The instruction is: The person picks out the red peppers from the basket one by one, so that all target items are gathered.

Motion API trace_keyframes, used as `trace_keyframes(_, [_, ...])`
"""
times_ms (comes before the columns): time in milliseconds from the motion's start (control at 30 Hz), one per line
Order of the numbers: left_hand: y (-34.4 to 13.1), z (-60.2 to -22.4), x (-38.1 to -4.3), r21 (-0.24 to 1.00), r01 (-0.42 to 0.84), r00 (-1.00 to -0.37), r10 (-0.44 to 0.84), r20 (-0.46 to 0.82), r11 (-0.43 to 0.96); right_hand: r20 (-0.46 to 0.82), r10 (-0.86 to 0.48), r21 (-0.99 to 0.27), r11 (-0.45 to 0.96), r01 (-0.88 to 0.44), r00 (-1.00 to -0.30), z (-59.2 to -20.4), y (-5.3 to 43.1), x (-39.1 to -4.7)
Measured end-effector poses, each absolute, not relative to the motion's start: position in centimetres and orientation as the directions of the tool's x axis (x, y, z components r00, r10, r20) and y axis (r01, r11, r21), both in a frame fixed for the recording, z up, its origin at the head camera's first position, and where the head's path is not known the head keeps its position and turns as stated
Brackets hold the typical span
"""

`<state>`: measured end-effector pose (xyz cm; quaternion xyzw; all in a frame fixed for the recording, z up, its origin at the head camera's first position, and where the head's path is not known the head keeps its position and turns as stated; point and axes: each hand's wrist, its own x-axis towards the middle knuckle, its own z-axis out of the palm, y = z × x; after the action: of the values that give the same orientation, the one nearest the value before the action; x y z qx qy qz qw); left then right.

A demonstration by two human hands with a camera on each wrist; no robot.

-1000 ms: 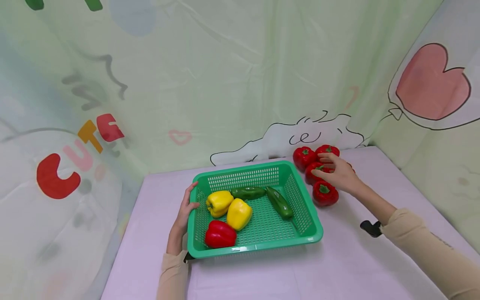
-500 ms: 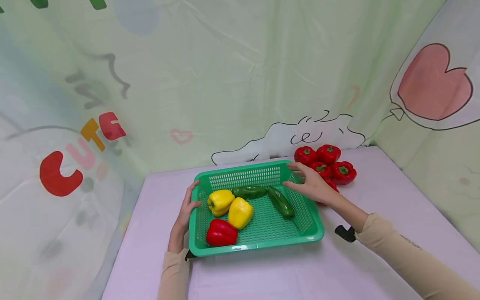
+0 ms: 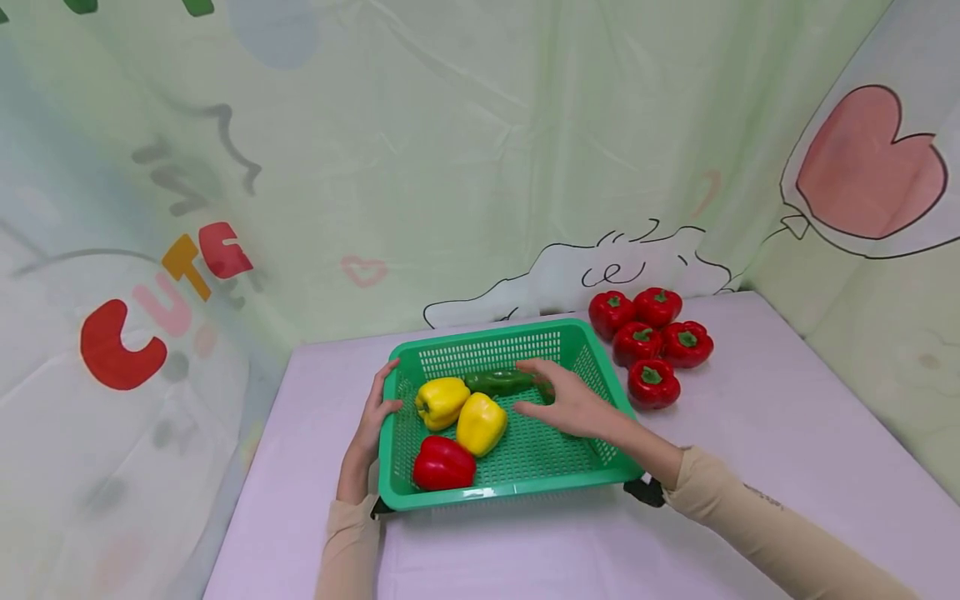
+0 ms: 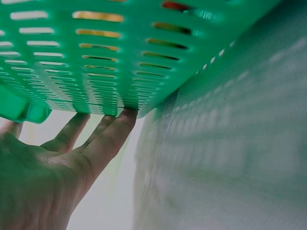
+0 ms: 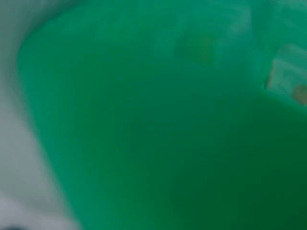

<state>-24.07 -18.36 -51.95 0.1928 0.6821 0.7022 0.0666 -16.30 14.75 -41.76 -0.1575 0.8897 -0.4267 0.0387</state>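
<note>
A green plastic basket [image 3: 517, 490] stands tilted a little on the table. My left hand [image 3: 369, 427] holds its left edge, thumb over the rim; the left wrist view shows that hand's fingers [image 4: 108, 143] against the basket's slotted outside. Over the basket's right part hovers my right hand [image 3: 573, 404], thumb and fingers spread apart with nothing between them. Inside lie two yellow bell peppers [image 3: 482, 425], a red bell pepper [image 3: 444, 463] and a long green pepper [image 3: 498, 383]. A second green pepper is mostly hidden beneath my right hand. Blurred green basket [image 5: 144, 134] fills the right wrist view.
Several red bell peppers [image 3: 654, 383] cluster on the table just right of the basket. A lilac cloth [image 3: 480, 550] covers the table. Printed curtains [image 3: 450, 167] hang behind it and on both sides.
My right hand has moved left from above the red peppers on the table to over the basket's inside, carrying nothing. My left hand keeps its place on the basket.
</note>
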Motion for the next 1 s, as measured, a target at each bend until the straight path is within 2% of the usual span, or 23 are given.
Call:
trace_keyframes(233, [-18.4, -52.0, -24.0, 0.984, 0.173, -0.927, 0.329, 0.179, -0.049, 0.066, -0.412, -0.803, 0.519, -0.294, -0.909, -43.5, 10.0, -15.0])
trace_keyframes(433, [-18.3, -52.1, -24.2, 0.984, 0.167, -0.922, 0.343, 0.176, -0.057, 0.095, -0.372, -0.814, 0.505, -0.287, -0.923, -43.3, 6.9, -14.2])
trace_keyframes(533, [-18.3, -52.0, -24.3, 0.984, 0.168, -0.925, 0.338, 0.176, -0.052, 0.087, -0.406, -0.823, 0.486, -0.295, -0.91, -43.2, 5.8, -14.2])
trace_keyframes(767, [-18.2, -52.0, -24.2, 0.985, 0.163, -0.921, 0.349, 0.171, -0.053, 0.007, -0.491, -0.769, 0.554, -0.318, -0.871, -43.8, 4.3, -14.4])
trace_keyframes(1000, [-18.3, -52.0, -24.1, 0.985, 0.165, -0.925, 0.339, 0.169, -0.042, -0.039, -0.495, -0.696, 0.636, -0.332, -0.868, -44.4, 3.2, -14.6])
